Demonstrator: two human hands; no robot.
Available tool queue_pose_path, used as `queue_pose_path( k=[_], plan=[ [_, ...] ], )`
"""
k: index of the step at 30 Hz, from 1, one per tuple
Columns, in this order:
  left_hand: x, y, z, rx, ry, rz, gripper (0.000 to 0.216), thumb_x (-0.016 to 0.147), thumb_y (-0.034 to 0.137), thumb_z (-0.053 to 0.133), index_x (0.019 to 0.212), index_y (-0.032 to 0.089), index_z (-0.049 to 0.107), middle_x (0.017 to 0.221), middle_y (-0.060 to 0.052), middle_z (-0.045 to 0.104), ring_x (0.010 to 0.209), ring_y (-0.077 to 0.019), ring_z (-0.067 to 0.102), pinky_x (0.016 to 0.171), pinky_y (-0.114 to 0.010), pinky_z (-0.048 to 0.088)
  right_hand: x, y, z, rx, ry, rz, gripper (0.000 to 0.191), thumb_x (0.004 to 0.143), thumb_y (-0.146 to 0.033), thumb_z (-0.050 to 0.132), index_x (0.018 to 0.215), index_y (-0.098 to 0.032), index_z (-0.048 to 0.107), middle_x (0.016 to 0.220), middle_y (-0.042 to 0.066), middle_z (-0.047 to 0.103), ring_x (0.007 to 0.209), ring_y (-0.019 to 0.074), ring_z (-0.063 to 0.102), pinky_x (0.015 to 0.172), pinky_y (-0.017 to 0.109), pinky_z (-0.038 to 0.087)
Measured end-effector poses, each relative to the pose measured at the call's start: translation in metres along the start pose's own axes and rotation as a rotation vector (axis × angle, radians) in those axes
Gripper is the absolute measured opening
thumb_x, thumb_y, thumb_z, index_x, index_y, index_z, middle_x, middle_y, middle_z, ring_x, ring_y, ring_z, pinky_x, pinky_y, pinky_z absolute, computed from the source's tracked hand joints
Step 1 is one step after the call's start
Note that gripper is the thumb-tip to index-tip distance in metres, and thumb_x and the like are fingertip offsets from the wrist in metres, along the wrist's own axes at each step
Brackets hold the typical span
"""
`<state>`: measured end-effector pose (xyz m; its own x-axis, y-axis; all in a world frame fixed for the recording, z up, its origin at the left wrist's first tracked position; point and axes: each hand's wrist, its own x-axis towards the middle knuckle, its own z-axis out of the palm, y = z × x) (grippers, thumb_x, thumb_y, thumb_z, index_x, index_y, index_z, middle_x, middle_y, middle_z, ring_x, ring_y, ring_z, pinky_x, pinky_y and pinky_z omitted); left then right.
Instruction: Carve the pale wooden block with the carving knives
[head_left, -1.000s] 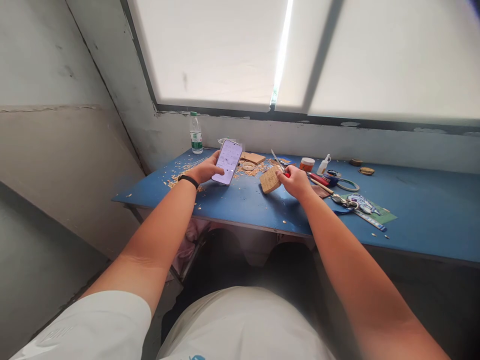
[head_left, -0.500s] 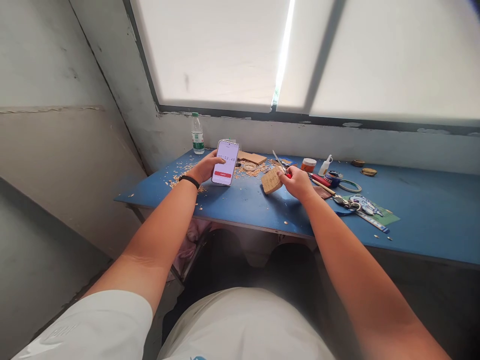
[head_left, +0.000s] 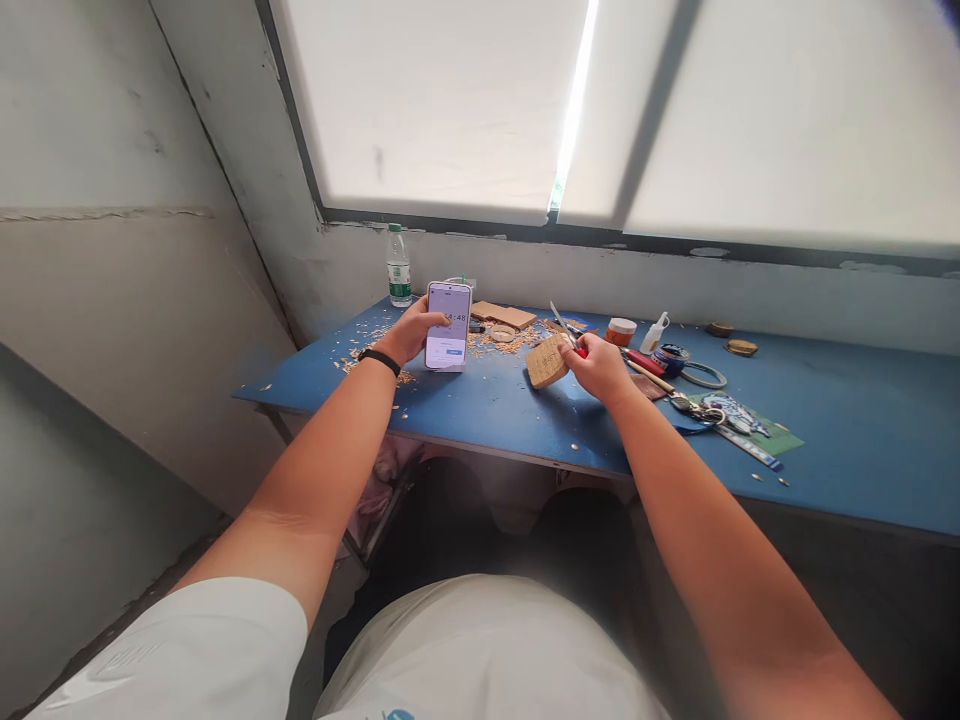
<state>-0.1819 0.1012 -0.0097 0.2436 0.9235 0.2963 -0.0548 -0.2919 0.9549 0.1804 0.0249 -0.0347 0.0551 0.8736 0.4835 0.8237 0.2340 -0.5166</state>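
My left hand (head_left: 409, 333) is closed around a smartphone (head_left: 448, 342) held upright above the table, its lit screen facing me. The thumb lies across the screen over large digits, and a blue button shows near the bottom. My right hand (head_left: 602, 368) is closed on a carved wooden block (head_left: 545, 364) together with a knife (head_left: 559, 318). The knife's thin blade points up and to the left, and a bit of red handle shows by the fingers. Faint carved lines mark the block's face. My fingers hide most of the knife handle.
Wood shavings (head_left: 517, 343) litter the blue table (head_left: 480, 410) around a flat board (head_left: 504, 315). A water bottle (head_left: 399, 268) stands at the back left. To the right are an orange jar (head_left: 620, 333), a glue bottle (head_left: 655, 334), a tape roll (head_left: 703, 375) and keys (head_left: 697, 407).
On the smartphone, the screen has switched from a red button to a pale panel with a blue button. The smartphone has turned more upright. My right hand keeps its hold.
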Motion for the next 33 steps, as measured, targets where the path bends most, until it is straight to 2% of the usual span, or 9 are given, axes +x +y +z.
queue_pose_path(
  k=[4, 7, 14, 18, 22, 25, 28, 33],
  plan=[
    [-0.007, 0.001, 0.0, 0.058, -0.117, -0.08, 0.091, 0.054, 0.012, 0.087, 0.139, 0.021, 0.053, 0.131, -0.015, 0.073, 0.12, -0.0396, 0.073, 0.103, -0.06, 0.058, 0.0, 0.0, 0.0, 0.001, 0.002, 0.002, 0.039, 0.095, -0.058, 0.057, 0.075, -0.028, 0.042, 0.071, 0.002, 0.06, 0.068, 0.0201, 0.048, 0.066, 0.035, 0.031],
    [-0.011, 0.0, 0.004, 0.096, -0.168, -0.038, 0.097, 0.052, 0.01, 0.091, 0.141, 0.023, 0.053, 0.138, -0.015, 0.071, 0.128, -0.0395, 0.071, 0.11, -0.06, 0.056, 0.001, 0.001, 0.0, -0.008, 0.001, 0.0, 0.039, 0.095, -0.058, 0.057, 0.075, -0.028, 0.043, 0.07, 0.003, 0.06, 0.068, 0.0204, 0.048, 0.066, 0.035, 0.031],
    [-0.015, 0.0, 0.01, 0.292, -0.127, 0.067, 0.101, 0.052, 0.016, 0.094, 0.143, 0.023, 0.05, 0.139, -0.013, 0.07, 0.134, -0.039, 0.067, 0.117, -0.06, 0.051, 0.001, 0.002, 0.0, -0.007, -0.001, 0.001, 0.039, 0.096, -0.058, 0.057, 0.075, -0.028, 0.042, 0.072, 0.003, 0.062, 0.069, 0.0206, 0.049, 0.066, 0.035, 0.032],
    [-0.015, 0.002, 0.012, 0.288, -0.094, 0.053, 0.086, 0.057, 0.025, 0.095, 0.134, 0.022, 0.055, 0.133, -0.011, 0.074, 0.125, -0.0366, 0.072, 0.106, -0.054, 0.059, 0.001, 0.002, 0.0, -0.019, -0.001, 0.005, 0.039, 0.095, -0.059, 0.057, 0.076, -0.028, 0.042, 0.072, 0.003, 0.061, 0.069, 0.021, 0.048, 0.065, 0.035, 0.032],
    [-0.01, -0.001, 0.014, 0.099, 0.0, -0.018, 0.068, 0.068, 0.033, 0.087, 0.13, 0.02, 0.061, 0.122, -0.011, 0.077, 0.104, -0.0321, 0.077, 0.09, -0.047, 0.063, 0.001, 0.002, 0.0, -0.028, 0.0, 0.005, 0.04, 0.095, -0.059, 0.057, 0.076, -0.028, 0.041, 0.071, 0.003, 0.059, 0.068, 0.0208, 0.046, 0.065, 0.034, 0.031],
    [-0.004, -0.005, 0.013, -0.049, -0.002, -0.056, 0.06, 0.073, 0.034, 0.081, 0.128, 0.02, 0.064, 0.115, -0.011, 0.078, 0.092, -0.0285, 0.077, 0.082, -0.044, 0.062, 0.001, 0.003, 0.001, -0.023, -0.004, 0.005, 0.04, 0.096, -0.059, 0.057, 0.076, -0.028, 0.04, 0.071, 0.002, 0.059, 0.067, 0.0204, 0.046, 0.065, 0.034, 0.031],
    [0.002, -0.009, 0.01, -0.099, 0.023, -0.05, 0.05, 0.077, 0.035, 0.077, 0.122, 0.02, 0.066, 0.107, -0.01, 0.078, 0.089, -0.0276, 0.076, 0.08, -0.043, 0.062, 0.001, 0.003, 0.0, -0.028, -0.009, 0.008, 0.04, 0.096, -0.059, 0.057, 0.076, -0.028, 0.04, 0.07, 0.002, 0.058, 0.068, 0.0207, 0.047, 0.065, 0.034, 0.031],
    [0.008, -0.013, 0.004, -0.096, 0.071, -0.023, 0.038, 0.085, 0.047, 0.069, 0.114, 0.022, 0.062, 0.101, -0.008, 0.076, 0.093, -0.0301, 0.076, 0.085, -0.048, 0.063, 0.001, 0.004, 0.001, -0.035, -0.005, 0.0, 0.039, 0.095, -0.059, 0.058, 0.076, -0.028, 0.042, 0.07, 0.003, 0.06, 0.068, 0.0213, 0.049, 0.065, 0.035, 0.031]
  ],
)
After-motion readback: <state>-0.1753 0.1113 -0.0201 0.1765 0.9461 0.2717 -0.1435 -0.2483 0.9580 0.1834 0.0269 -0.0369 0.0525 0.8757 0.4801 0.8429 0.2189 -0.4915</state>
